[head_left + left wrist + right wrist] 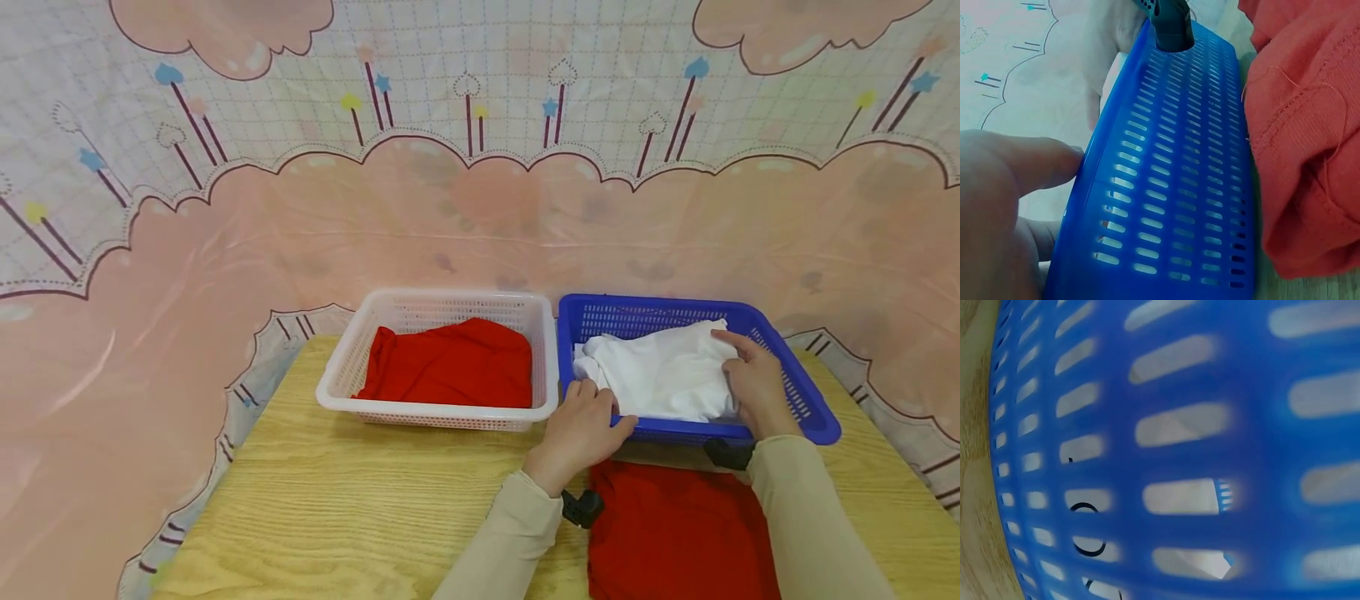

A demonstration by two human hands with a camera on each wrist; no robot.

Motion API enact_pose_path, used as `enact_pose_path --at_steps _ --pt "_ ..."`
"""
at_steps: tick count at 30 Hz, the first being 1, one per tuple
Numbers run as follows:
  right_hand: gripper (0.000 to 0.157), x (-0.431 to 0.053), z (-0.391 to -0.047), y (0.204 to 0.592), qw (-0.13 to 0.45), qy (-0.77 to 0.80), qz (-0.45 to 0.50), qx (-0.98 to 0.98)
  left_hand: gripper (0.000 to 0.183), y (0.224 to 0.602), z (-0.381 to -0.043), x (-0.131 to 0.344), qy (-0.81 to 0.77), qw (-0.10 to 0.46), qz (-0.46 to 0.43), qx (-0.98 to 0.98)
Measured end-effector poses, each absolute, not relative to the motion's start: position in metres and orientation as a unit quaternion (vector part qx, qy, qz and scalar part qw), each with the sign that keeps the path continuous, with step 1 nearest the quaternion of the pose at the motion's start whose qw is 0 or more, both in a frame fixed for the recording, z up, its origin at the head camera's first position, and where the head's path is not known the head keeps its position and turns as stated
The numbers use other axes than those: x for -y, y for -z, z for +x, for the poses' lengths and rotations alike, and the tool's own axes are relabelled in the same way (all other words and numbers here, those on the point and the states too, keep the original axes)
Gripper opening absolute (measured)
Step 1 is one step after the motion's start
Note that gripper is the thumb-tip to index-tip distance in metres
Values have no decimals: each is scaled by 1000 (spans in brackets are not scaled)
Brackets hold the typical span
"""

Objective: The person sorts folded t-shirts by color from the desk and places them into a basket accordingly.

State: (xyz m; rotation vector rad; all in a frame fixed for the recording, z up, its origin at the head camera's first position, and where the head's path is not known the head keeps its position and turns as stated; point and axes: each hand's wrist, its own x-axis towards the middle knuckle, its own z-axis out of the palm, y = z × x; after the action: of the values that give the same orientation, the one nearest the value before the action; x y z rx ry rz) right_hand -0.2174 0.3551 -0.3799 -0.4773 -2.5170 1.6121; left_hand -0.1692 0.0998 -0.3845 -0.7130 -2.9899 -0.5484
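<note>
A white cloth (660,371) lies loosely folded in the blue slotted basket (810,408). My left hand (581,429) reaches over the basket's front left corner, its fingers at the cloth's left edge. Its thumb lies at the front rim; in the left wrist view the left hand (1004,181) has one fingertip against that rim. Over the basket's right side, my right hand (757,383) touches the right part of the cloth with its index finger extended. Only the basket's slotted wall (1116,462) fills the right wrist view, and that hand is hidden there.
To the left stands a white basket (442,412) with a red cloth (457,362) in it. Another red cloth (675,533) lies on the wooden table (337,508) in front of the blue basket, between my forearms. A patterned pink curtain (487,225) hangs behind.
</note>
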Motion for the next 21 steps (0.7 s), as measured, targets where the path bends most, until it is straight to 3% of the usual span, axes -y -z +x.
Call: enact_pose_path --at_steps 16,21 --pt "56 -359 -213 379 66 -519 -168 836 50 379 -167 -102 124 -2 -224 967" --pt "48 -357 -212 378 72 -512 -183 836 51 380 -169 -100 131 -2 -237 963"
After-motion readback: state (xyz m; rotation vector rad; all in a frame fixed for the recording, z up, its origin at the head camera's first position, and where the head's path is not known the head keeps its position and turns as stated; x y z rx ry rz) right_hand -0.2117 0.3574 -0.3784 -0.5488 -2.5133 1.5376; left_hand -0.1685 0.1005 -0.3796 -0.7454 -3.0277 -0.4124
